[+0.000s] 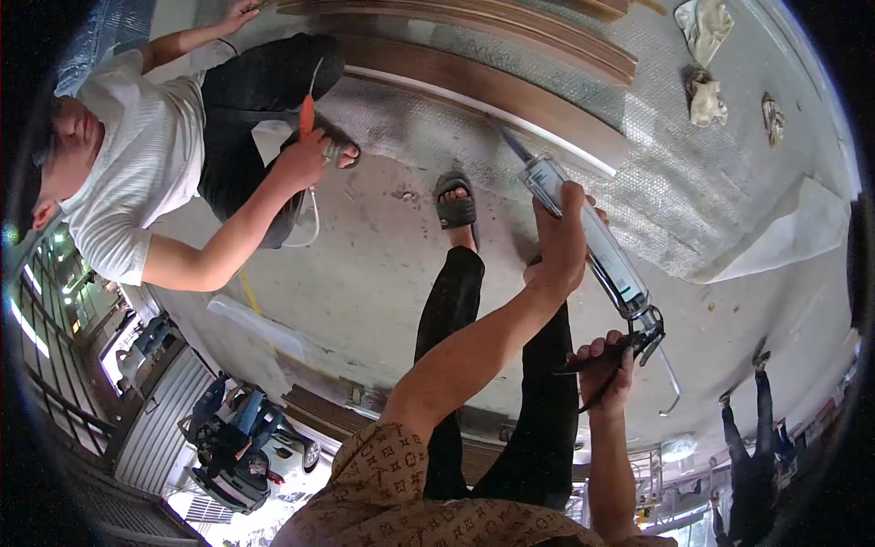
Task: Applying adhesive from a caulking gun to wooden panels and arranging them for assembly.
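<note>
A caulking gun point(612, 255) loaded with a white cartridge is held slantwise in both my hands. My left hand point(561, 237) is closed round its barrel near the front. At the rear, my right hand point(605, 369) wraps the black handle and trigger, and a bent metal rod sticks out behind. The nozzle point(516, 146) points up and left, close to a brown board point(474, 84) with a pale front edge. Whether the tip touches the board I cannot tell. The board lies on bubble wrap point(665, 191) spread over the floor.
A co-worker point(137, 173) crouches at the left, holding an orange-handled tool point(307, 114) with a thin tip. More brown boards point(510, 32) lie beyond. Crumpled cloth gloves point(706, 98) and a white sheet point(788, 232) are at the right. Other people and a car stand farther off.
</note>
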The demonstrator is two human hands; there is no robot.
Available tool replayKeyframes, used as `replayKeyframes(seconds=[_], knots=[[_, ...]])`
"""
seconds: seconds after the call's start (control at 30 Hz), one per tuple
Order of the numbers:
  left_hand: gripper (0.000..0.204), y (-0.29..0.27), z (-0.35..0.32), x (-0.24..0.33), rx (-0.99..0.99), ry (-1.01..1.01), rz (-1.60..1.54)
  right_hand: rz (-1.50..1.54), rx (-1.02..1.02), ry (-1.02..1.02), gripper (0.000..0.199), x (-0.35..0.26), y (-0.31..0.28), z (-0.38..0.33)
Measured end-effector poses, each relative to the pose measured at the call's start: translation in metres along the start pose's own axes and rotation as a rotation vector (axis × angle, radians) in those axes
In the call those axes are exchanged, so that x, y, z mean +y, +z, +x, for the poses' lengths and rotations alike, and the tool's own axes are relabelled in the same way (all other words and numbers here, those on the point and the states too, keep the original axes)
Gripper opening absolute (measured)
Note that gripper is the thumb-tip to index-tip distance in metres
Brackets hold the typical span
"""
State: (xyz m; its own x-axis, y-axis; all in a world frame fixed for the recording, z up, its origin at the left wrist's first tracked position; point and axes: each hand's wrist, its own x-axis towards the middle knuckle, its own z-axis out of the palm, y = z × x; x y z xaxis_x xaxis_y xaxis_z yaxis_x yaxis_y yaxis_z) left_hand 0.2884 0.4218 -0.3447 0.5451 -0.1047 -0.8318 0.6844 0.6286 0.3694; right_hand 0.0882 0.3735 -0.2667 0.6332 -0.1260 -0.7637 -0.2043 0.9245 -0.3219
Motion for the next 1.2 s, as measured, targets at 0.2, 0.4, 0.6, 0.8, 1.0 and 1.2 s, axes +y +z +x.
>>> replayKeyframes(seconds=[0.2, 0.4, 0.6, 0.8, 1.0, 1.2], knots=[[0.041, -0.055, 0.035, 0.008, 0.047, -0.116, -0.225, -0.166, -0.018, 0.088, 0.023, 0.012, -0.007, 0.036], [0.058, -0.096, 0.088, 0.041, -0.216, -0.239, 0.128, -0.764, 0.008, -0.145, 0.028, 0.003, -0.088, 0.110], [0.049, -0.112, 0.161, 0.056, -0.515, -0.174, 0.162, -0.909, -0.200, -0.311, 0.025, -0.017, -0.104, 0.218], [0.043, -0.135, 0.212, 0.066, -0.478, -0.182, 0.249, -0.632, -0.326, -0.162, 0.028, -0.014, -0.086, 0.284], [0.050, -0.153, 0.232, 0.063, -0.445, -0.065, 0.217, -0.759, -0.292, -0.119, 0.027, -0.001, -0.052, 0.296], [0.054, -0.142, 0.229, 0.060, -0.480, 0.066, -0.023, -0.792, -0.351, -0.165, 0.025, 0.009, -0.029, 0.281]])
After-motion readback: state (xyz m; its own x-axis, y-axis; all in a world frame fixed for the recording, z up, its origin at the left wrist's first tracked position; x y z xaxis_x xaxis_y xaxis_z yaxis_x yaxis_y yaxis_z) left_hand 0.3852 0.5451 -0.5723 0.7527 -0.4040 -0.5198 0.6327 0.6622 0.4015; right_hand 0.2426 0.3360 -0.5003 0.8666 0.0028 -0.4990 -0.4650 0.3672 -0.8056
